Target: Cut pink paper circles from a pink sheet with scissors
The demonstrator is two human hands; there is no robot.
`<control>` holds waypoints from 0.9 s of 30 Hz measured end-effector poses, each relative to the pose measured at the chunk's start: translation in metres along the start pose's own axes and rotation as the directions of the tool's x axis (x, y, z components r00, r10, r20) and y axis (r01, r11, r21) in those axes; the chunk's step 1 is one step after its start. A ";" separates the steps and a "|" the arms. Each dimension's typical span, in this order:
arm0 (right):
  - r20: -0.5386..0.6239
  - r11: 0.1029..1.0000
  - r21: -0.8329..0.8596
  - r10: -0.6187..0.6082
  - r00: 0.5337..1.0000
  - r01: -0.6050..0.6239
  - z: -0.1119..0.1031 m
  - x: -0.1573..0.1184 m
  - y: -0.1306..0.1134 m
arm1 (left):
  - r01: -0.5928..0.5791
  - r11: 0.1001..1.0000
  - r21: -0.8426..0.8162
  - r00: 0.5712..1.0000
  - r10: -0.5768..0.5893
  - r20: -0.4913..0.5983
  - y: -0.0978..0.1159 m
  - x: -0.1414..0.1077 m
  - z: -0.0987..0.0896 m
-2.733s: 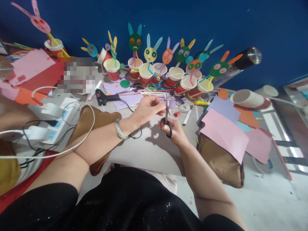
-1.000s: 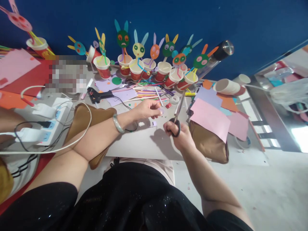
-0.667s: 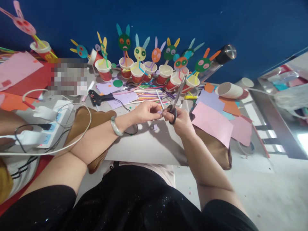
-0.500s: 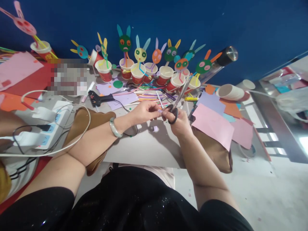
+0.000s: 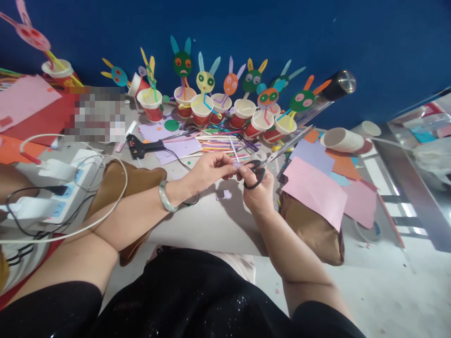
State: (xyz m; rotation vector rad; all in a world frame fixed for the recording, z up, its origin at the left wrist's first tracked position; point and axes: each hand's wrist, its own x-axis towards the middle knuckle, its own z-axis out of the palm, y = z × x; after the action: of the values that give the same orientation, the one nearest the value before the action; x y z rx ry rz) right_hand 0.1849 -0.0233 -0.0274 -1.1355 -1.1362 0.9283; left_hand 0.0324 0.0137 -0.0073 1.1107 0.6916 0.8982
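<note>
Relative to the frame half a second earlier, the scissors [image 5: 270,158] had swung clockwise, so that their blades leaned farther rightward and lower, while the two hands had stayed close together.

The left hand [image 5: 207,173] pinched a small lilac paper piece [image 5: 237,165] between thumb and fingertips. The right hand [image 5: 259,190] kept the scissors grasped by their black handles, its thumb and fingertips brought up to the same piece; whether they also gripped it could not be told.

Sound technique here, by judgement, favoured a light pinch at the paper's edge, since so small a piece would crease easily. The blades were best left angled away from the left fingers, as shown, and the forearms kept steady so that the fingertips alone did the work.

The piece lay at the very tips of the left grip, mostly covered, in the narrow space between the hands and above the table [image 5: 207,227]. The scissors extended from the right grip outward, away from it. Below the hands, a second lilac scrap [image 5: 226,193] rested on the table, apart from both.
</note>
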 end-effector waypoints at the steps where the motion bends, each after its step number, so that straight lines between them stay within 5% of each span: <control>1: -0.004 1.000 -0.011 -0.009 1.000 0.009 -0.001 -0.001 -0.001 | 0.012 1.000 -0.003 1.000 -0.012 0.006 0.001 0.000 0.000; 13: 0.386 0.944 -0.322 0.055 0.921 0.079 -0.008 -0.009 -0.001 | 0.034 0.953 -0.300 0.977 -0.096 -0.192 0.017 -0.004 0.008; 27: 0.473 0.960 -0.278 0.108 0.875 0.031 -0.002 -0.010 -0.002 | 0.080 0.953 -0.291 0.973 -0.139 -0.186 0.012 -0.006 0.010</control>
State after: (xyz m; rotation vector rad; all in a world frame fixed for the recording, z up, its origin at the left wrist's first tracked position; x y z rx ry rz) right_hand 0.1851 -0.0333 -0.0275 -1.1844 -1.7020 1.1499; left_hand 0.0347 0.0060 0.0076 0.7246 0.7599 0.9897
